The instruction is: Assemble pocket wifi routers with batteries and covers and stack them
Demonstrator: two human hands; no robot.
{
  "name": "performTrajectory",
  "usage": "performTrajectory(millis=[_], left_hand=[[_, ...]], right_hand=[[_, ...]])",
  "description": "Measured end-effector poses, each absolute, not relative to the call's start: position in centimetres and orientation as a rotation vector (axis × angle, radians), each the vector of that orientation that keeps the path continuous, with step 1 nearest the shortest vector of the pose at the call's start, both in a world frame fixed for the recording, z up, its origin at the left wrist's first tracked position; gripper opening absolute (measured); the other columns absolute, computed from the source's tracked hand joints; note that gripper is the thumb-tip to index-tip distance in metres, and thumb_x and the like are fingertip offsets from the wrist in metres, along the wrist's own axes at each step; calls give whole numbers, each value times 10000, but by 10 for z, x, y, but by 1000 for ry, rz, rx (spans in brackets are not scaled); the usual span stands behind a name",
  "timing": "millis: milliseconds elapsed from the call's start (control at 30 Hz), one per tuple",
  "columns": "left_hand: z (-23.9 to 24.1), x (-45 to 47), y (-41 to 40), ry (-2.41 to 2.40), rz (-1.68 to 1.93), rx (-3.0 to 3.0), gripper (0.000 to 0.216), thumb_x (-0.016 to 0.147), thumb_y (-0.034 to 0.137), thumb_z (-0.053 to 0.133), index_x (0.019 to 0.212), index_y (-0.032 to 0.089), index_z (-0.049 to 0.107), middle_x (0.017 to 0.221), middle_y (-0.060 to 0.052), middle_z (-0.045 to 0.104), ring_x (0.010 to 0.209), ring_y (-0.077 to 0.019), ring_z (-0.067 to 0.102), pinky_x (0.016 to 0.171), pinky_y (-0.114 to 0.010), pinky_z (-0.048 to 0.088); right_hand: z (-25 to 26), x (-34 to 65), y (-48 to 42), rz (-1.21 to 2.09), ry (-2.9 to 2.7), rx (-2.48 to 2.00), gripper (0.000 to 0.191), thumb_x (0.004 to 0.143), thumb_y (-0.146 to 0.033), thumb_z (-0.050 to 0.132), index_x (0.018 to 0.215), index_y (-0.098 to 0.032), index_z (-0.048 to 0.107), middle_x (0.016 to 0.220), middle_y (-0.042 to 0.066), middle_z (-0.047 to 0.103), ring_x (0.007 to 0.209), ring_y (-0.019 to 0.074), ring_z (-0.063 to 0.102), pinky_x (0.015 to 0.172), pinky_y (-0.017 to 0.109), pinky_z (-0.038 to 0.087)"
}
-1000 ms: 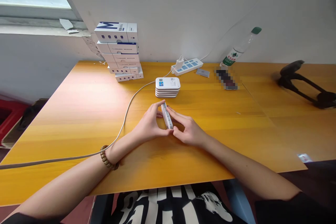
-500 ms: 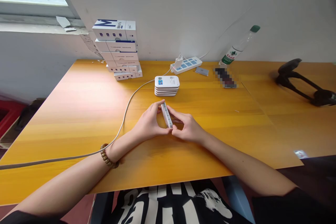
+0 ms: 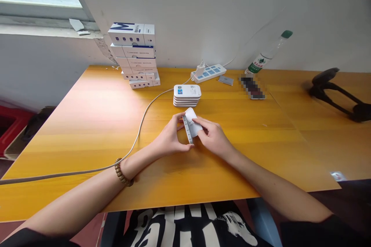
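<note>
Between my hands, above the table's middle, is a white pocket Wi-Fi device point(image 3: 188, 129), tilted so that its narrow edge with small dark marks faces up. My left hand point(image 3: 171, 135) grips it by its two ends, thumb near and fingers far. My right hand point(image 3: 216, 139) pinches a thin white cover point(image 3: 192, 120) that lies slanted along the device's right side. Whether the cover is fully apart from the device I cannot tell. Just beyond my hands stands a neat stack of similar white devices point(image 3: 187, 92), the top one carrying a blue label.
Several white boxes point(image 3: 131, 34) are stacked at the back left. A power strip point(image 3: 209, 72) with a plug, a small grey packet point(image 3: 225, 80), a blurred-out phone point(image 3: 252, 87) and a bottle point(image 3: 261, 60) sit along the wall. A cable point(image 3: 142, 119) crosses my left forearm. A black stand point(image 3: 339, 92) is right.
My right hand has shifted slightly up and right, pulling the cover out to the side, so its broad white face now shows. My left hand keeps its hold; the view has shifted slightly.
</note>
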State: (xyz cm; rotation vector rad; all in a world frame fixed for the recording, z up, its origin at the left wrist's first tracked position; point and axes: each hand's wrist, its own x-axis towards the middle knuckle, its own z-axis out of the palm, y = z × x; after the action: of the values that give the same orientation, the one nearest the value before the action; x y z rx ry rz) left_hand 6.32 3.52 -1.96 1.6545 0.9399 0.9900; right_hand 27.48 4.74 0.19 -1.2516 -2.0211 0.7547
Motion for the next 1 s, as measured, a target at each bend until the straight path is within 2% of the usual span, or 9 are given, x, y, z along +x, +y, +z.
performTrajectory(millis=[100, 200, 333, 400, 500, 633, 800, 900, 1000], left_hand=[[-21, 56, 40, 983, 885, 1690, 969, 718, 303, 873, 1513, 234, 324, 1569, -206, 477, 1512, -395, 499, 1276, -649, 418], [-22, 48, 44, 1106, 794, 1781, 1010, 688, 351, 898, 1516, 228, 333, 1566, -214, 460, 1519, -428, 454, 1275, -685, 377], [-21, 43, 48, 1125, 713, 1892, 1020, 678, 387, 903, 1527, 219, 364, 1536, -203, 483, 1488, -432, 458, 1246, -677, 392], [-21, 44, 49, 1112, 667, 1972, 1164, 647, 376, 917, 1608, 219, 280, 1534, -207, 492, 1480, -447, 452, 1233, -692, 384], [-21, 46, 48, 1081, 610, 2115, 1334, 605, 352, 931, 1686, 240, 157, 1529, -201, 519, 1451, -476, 467, 1209, -721, 369], [-21, 47, 45, 1075, 557, 2224, 1327, 623, 367, 921, 1696, 238, 152, 1574, -213, 495, 1458, -505, 455, 1192, -718, 372], [-21, 48, 45, 1041, 571, 2289, 1330, 643, 401, 937, 1696, 259, 137, 1610, -208, 476, 1483, -497, 440, 1203, -688, 366], [-21, 51, 46, 1069, 580, 2261, 1329, 627, 522, 968, 1676, 263, 194, 1592, -208, 497, 1461, -501, 466, 1193, -691, 372], [-21, 53, 47, 1092, 579, 2247, 1274, 633, 530, 973, 1644, 273, 243, 1573, -192, 521, 1435, -479, 501, 1190, -676, 379]], right_hand=[[0, 280, 58, 638, -2055, -1392, 223, 974, -222, 550, 1056, -202, 757, 1077, 111, 803, 994, 284, 752, 898, 412, 598], [1, 289, 69, 563, -2157, -1656, 133, 986, -276, 608, 1051, -200, 696, 1053, 121, 767, 995, 311, 722, 865, 431, 571], [4, 303, 77, 383, -2290, -1878, 159, 977, -257, 636, 1114, -181, 664, 1137, 183, 701, 1110, 384, 669, 900, 486, 545], [5, 306, 77, 246, -2306, -1842, 133, 972, -253, 643, 1076, -175, 672, 1172, 209, 662, 1132, 409, 637, 963, 544, 519], [3, 300, 73, 270, -2314, -1496, 81, 992, -230, 596, 1029, -203, 663, 1209, 180, 634, 1152, 369, 610, 1034, 548, 492], [-1, 285, 65, 438, -2420, -1085, 140, 988, -149, 524, 1026, -216, 641, 1170, 129, 648, 1158, 311, 590, 1060, 491, 476], [-6, 271, 59, 453, -2426, -1223, 186, 941, -107, 496, 1026, -209, 627, 1147, 135, 656, 1128, 322, 574, 1024, 508, 466], [-8, 267, 60, 417, -2399, -1259, 176, 946, -118, 487, 1010, -208, 624, 1179, 150, 638, 1142, 329, 563, 1048, 514, 456], [-9, 266, 63, 389, -2398, -1274, 177, 951, -126, 481, 1018, -204, 625, 1205, 159, 628, 1156, 342, 553, 1062, 531, 442]])
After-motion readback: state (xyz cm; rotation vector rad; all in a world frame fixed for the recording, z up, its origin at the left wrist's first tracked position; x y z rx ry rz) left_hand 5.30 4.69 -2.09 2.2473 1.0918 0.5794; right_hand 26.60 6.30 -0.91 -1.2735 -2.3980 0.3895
